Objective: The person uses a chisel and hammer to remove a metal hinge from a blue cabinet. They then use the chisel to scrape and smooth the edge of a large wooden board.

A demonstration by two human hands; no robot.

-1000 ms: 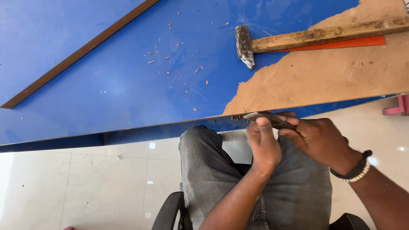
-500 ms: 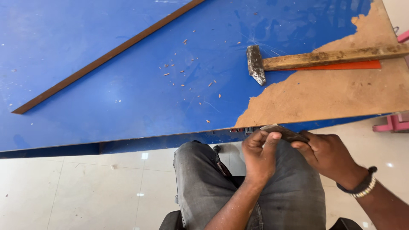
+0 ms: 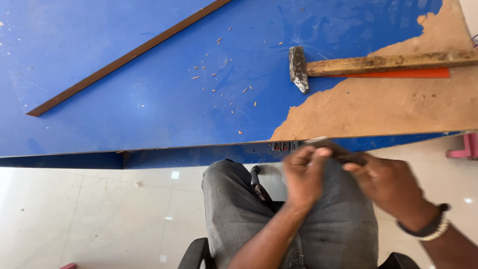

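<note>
- Since the earlier frame the view has slid so that the hammer (image 3: pixel 303 69) sits further right and higher in the frame; the 2 hands have stayed at the near edge of the worktop (image 3: pixel 124 89), and they are now blurred by motion.
- The left hand (image 3: pixel 304 172) is curled narrow, fingertips pinched at the worktop's edge, lower centre of the frame.
- The right hand (image 3: pixel 391 184), with a bracelet (image 3: pixel 425 229) at the wrist, is closed around a dark slim tool (image 3: pixel 343 155), whose tip meets the edge just beside the left hand. What kind of tool cannot be told through the blur.
- The blue laminate (image 3: pixel 149 114) is already stripped at the right, showing bare brown board (image 3: pixel 398 107); small chips lie scattered mid-frame.
- A long brown strip (image 3: pixel 129 55) lies diagonally at upper left; an orange strip (image 3: pixel 398 73) lies under the hammer handle.
- Risk, as a judgement: the tool could slip off the thin edge and strike the left fingers beside it, or the knee (image 3: pixel 234 199) directly below.
</note>
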